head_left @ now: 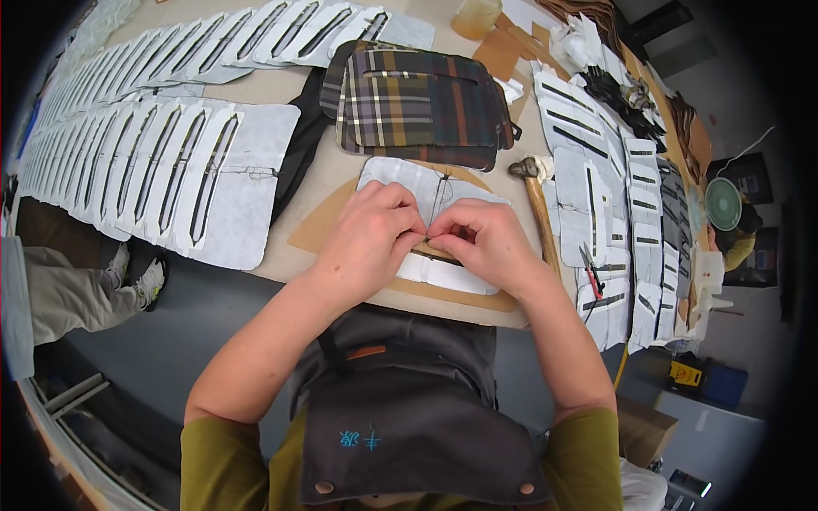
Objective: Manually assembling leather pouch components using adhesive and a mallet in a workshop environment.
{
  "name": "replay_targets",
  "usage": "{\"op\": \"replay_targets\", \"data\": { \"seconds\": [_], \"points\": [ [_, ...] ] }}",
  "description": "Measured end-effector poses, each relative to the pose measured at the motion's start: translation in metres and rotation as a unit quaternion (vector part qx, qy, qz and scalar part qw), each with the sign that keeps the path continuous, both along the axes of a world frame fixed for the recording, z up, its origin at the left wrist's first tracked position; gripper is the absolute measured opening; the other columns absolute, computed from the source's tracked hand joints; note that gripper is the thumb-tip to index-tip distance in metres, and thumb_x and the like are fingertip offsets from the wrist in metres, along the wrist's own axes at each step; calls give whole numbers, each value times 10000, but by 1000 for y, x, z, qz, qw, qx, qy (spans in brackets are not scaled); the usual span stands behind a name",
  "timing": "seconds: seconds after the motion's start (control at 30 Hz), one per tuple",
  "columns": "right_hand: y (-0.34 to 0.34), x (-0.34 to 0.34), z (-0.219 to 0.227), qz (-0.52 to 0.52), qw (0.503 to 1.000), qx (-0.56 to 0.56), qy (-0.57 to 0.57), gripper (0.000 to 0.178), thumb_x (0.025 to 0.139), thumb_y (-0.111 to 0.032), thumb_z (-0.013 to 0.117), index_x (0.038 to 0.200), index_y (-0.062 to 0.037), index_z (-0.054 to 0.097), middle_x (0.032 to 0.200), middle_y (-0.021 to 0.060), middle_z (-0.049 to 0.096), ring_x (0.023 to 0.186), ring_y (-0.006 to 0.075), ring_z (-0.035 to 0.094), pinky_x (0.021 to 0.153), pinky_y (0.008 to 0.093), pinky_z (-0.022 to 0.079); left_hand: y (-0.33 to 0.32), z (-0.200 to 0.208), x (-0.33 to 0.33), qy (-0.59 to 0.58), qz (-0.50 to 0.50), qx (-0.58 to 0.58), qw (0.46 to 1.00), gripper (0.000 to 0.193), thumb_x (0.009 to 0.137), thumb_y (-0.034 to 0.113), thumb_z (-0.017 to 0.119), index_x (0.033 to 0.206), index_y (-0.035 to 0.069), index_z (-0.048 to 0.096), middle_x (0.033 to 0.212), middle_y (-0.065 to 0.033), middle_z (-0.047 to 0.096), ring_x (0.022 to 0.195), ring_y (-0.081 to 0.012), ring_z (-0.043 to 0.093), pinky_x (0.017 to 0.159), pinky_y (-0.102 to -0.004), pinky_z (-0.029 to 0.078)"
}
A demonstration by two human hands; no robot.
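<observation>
In front of me a white-backed fabric panel (399,175), with dark thread lines near its top edge, lies on a brown board (317,223). My left hand (371,238) and my right hand (486,240) meet over the panel's middle. Thumbs and fingertips of both are closed in a pinch, almost touching, on a narrow tan strip (436,249) along the panel's dark slot. The fingers partly hide the slot and the strip. To the right of my right hand lies a hammer (544,217) with a wooden handle and a pale, worn head.
Plaid panels (409,98) are stacked beyond my hands. Overlapping rows of white slotted panels (243,196) cover the left side; more panels (584,192) lie right, with red-handled snips (593,277) on them. A jar (475,19) stands far back. Another person's legs (77,285) show at left.
</observation>
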State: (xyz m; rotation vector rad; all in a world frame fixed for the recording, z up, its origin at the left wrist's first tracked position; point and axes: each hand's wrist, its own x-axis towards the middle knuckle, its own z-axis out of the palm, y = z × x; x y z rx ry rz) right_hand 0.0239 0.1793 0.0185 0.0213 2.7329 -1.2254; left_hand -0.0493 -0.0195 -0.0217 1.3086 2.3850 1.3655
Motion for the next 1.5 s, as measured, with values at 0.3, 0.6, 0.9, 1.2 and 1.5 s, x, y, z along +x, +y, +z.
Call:
{"op": "replay_targets", "data": {
  "seconds": [0.3,0.6,0.9,1.2,1.5],
  "points": [
    [-4,-5,2,-30,998,20,-44,85,825,-35,762,909,-45,757,854,111,726,753,221,704,698,324,546,2,-1,0,-24,1,19,1000,80,806,7,762,878,18,731,997,-66,640,955,-289,579,862,-393,487],
    [18,-1,-8,112,986,19,125,127,801,-15,763,922,-52,753,868,81,734,802,272,699,723,361,558,1,-4,-1,-16,5,21,1000,82,799,11,771,857,30,716,996,-61,637,961,-287,577,857,-386,491],
    [17,-8,-1,188,955,108,202,97,770,-61,786,851,-59,732,813,79,700,780,298,677,689,405,546,-1,-3,-2,-18,-3,24,1000,122,781,37,801,884,39,735,1001,-53,642,964,-274,577,862,-382,493],
    [9,0,-7,161,949,149,225,95,766,-31,747,852,-57,717,811,73,670,768,294,665,667,406,550,2,-1,0,-17,7,2,1000,119,759,44,814,868,54,769,965,-49,625,955,-259,574,853,-372,496],
    [-2,9,-17,88,948,137,273,116,785,24,709,869,-28,648,830,109,642,783,316,637,689,408,533,6,-2,1,-9,16,15,1000,103,755,25,801,850,46,766,955,-50,619,936,-262,573,852,-372,490]
  ]
}}
